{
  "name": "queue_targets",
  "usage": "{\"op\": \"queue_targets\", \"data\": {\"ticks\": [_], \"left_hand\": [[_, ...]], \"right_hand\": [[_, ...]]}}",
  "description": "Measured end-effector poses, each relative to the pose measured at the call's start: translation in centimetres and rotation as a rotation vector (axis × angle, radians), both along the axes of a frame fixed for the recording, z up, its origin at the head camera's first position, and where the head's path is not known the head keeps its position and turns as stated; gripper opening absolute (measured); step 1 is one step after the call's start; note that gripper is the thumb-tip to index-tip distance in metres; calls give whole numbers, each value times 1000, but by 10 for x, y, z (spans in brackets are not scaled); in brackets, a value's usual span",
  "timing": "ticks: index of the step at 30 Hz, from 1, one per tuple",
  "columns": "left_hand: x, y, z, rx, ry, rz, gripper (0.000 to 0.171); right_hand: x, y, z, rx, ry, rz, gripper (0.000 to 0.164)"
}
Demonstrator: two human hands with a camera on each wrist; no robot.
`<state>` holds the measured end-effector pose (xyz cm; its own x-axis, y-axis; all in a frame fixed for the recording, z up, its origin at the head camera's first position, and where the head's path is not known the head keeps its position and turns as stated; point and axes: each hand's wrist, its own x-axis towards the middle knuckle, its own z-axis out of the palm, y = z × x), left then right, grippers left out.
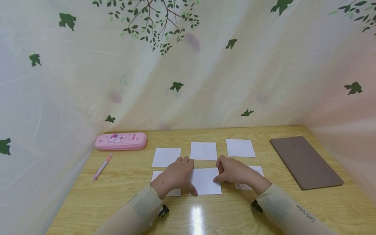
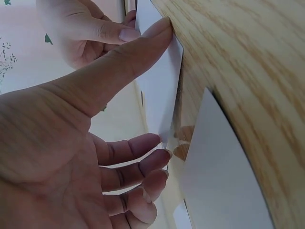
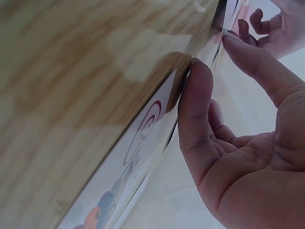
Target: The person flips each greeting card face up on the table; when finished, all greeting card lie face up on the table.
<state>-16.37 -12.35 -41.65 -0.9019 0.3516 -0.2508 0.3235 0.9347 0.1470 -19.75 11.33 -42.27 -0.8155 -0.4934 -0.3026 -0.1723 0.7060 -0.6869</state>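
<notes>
On a wooden desk [image 1: 117, 195], a brown folder [image 1: 305, 162] lies far right and a pink pencil case [image 1: 121, 141] far left. Both hands work the near middle card [image 1: 205, 181]: the left hand [image 1: 176, 176], fingers loosely spread, thumbs its left edge; the right hand [image 1: 233, 171], fingers curled, touches its right edge.

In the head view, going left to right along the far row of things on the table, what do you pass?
Pink pen → pink pencil case → left blank card → middle blank card → right blank card → brown flat board.
</notes>
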Motion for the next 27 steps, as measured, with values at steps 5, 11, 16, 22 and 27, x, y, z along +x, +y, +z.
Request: {"op": "queue_targets", "data": {"ticks": [5, 11, 16, 22, 27], "left_hand": [[-1, -1, 2, 39, -1, 9, 94], [-4, -3, 0, 146, -14, 44, 73], [-4, -4, -3, 248, -31, 78, 61], [-2, -6, -2, 359, -40, 94, 42], [0, -9, -4, 439, -46, 94, 33]], "right_hand": [[0, 1, 1, -10, 3, -13, 46], [-1, 3, -2, -18, -29, -40, 44], [-2, 4, -4, -29, -45, -65, 43], [-2, 10, -6, -87, -71, -101, 42], [-2, 12, -8, -155, -115, -128, 41]]}}
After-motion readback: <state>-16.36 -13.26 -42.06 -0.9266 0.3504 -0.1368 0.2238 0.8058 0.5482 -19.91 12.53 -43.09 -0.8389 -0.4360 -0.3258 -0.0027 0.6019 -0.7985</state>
